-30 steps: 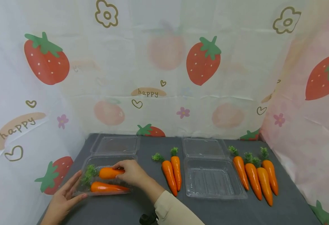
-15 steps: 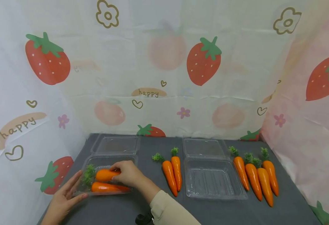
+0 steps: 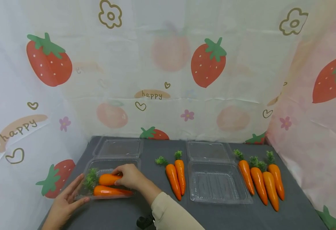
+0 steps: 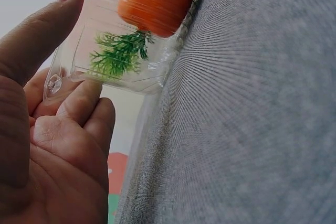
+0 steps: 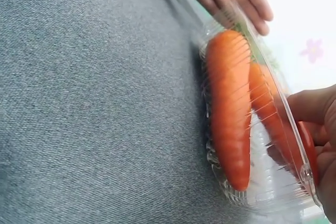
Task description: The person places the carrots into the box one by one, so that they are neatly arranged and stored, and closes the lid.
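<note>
My right hand (image 3: 131,176) reaches into the left clear plastic clamshell box (image 3: 110,162) and pinches an orange carrot (image 3: 107,179) by its narrow end. Below that one, another carrot (image 3: 110,191) lies along the box's near wall. Their green tops (image 3: 91,179) bunch at the left end. At the box's near-left corner is my left hand (image 3: 65,201), fingers straight against the side. From the left wrist, its thumb (image 4: 42,35) lies along the clear wall and the fingertips touch the end. In the right wrist view, the near carrot (image 5: 231,108) shows through the plastic.
Two carrots (image 3: 176,179) lie on the grey cloth between the boxes. A second clamshell (image 3: 219,182) stands with its lid (image 3: 209,150) laid back, and several carrots (image 3: 264,182) rest to its right. The left box's lid (image 3: 117,147) is folded back too. Strawberry-print curtains surround the table.
My right hand has shifted slightly left with the pinched carrot, which now lies closer to the carrot by the near wall. The left hand has stayed at the box's corner.
</note>
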A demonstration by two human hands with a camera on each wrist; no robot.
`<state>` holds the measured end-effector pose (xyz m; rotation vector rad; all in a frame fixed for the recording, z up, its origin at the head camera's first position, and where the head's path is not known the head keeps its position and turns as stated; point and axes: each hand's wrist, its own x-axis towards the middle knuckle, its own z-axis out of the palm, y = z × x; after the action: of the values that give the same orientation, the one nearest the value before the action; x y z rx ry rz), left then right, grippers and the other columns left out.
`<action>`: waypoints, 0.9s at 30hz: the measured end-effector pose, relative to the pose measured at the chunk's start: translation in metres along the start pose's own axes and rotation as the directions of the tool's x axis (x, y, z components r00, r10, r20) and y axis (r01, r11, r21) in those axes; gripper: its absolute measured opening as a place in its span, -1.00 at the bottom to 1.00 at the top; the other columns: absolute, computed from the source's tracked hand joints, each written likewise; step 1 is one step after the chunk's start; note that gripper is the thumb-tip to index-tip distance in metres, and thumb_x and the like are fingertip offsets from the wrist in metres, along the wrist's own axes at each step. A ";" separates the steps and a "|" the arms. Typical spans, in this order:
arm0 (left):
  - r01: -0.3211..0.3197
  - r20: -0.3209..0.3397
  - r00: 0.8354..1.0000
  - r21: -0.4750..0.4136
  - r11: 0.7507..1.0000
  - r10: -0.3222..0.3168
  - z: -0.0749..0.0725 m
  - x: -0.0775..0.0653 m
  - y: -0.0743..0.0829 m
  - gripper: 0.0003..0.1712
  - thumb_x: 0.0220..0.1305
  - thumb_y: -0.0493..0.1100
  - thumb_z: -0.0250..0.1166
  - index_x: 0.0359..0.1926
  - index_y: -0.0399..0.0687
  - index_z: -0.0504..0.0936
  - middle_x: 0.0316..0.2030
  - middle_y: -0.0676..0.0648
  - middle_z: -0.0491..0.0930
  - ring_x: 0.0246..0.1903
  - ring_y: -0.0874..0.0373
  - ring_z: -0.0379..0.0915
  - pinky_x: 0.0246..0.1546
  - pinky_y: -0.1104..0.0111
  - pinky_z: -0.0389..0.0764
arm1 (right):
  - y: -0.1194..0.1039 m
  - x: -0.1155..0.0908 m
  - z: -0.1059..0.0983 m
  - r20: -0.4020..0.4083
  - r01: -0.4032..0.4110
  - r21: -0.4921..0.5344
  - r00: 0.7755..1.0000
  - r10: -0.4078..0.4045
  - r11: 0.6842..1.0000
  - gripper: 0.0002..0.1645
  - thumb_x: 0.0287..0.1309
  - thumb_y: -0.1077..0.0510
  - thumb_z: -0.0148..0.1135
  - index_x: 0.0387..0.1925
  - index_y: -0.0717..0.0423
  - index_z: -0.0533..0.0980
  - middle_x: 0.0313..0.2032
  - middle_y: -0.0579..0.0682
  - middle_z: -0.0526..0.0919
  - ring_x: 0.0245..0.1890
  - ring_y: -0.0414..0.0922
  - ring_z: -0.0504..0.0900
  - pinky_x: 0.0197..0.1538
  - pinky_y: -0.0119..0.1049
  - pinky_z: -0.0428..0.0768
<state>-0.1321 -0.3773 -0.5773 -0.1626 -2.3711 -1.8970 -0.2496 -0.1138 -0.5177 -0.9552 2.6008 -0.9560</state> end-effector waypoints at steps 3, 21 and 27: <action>-0.010 0.002 1.000 -0.007 1.000 0.010 0.000 0.000 0.000 0.02 0.31 -0.37 0.39 0.64 -0.04 0.04 0.62 -0.07 0.02 0.36 0.72 0.13 0.08 0.64 0.55 | -0.001 0.002 -0.001 0.028 -0.021 0.006 0.999 0.021 1.000 -0.56 0.16 0.09 0.53 0.10 -0.19 0.70 -0.02 -0.30 0.73 -0.06 -0.37 0.64 -0.01 -0.50 0.61; -0.042 0.019 0.999 -0.086 0.995 0.044 0.000 0.000 0.001 0.01 0.30 -0.47 0.34 0.63 -0.15 0.02 0.62 -0.05 0.02 0.39 0.65 0.13 0.03 0.50 0.65 | -0.003 0.009 -0.001 0.119 -0.056 -0.029 0.991 0.059 0.998 -0.53 0.19 0.20 0.47 0.13 -0.20 0.69 -0.05 -0.28 0.74 -0.08 -0.35 0.66 -0.07 -0.48 0.64; -0.013 0.003 1.000 -0.021 1.000 0.013 0.000 -0.002 0.003 0.01 0.30 -0.40 0.38 0.63 -0.09 0.04 0.62 -0.05 0.03 0.36 0.70 0.14 0.02 0.55 0.63 | -0.003 0.004 0.000 0.076 -0.020 -0.018 0.997 0.021 1.000 -0.55 0.26 0.19 0.41 0.16 -0.17 0.67 0.02 -0.28 0.72 0.00 -0.35 0.65 0.00 -0.46 0.64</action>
<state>-0.1295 -0.3766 -0.5743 -0.1825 -2.3474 -1.9179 -0.2514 -0.1179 -0.5153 -0.9481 2.5546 -0.8759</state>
